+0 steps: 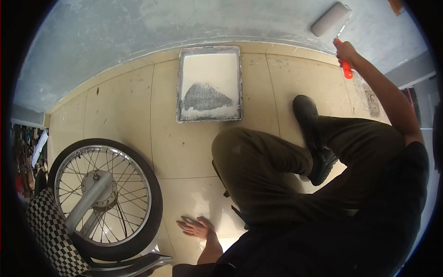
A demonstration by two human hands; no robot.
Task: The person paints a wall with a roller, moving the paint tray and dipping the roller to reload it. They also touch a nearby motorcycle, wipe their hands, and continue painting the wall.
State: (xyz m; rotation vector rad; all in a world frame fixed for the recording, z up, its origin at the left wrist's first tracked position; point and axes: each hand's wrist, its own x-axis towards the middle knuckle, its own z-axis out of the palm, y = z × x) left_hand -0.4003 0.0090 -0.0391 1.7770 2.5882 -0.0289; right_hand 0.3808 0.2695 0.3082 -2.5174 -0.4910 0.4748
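My right hand (347,53) is wrapped round the red-orange handle of a paint roller (330,19), at the upper right. Its greyish-white sleeve lies against the grey wall (161,21). Lower down, near the front wheel, my left hand (196,227) rests on the tiled floor with its fingers spread and nothing in them. A paint tray (178,87) sits on the floor close to the wall, between my knees and the wall. White paint (210,67) fills its far part, and the dark ribbed slope shows through nearer me.
A motorcycle wheel (157,198) with spokes stands at the left, beside a checkered black-and-white cover (53,235). My bent legs (258,157) and black shoes (304,113) take up the middle right. Assorted items are piled at the far left edge.
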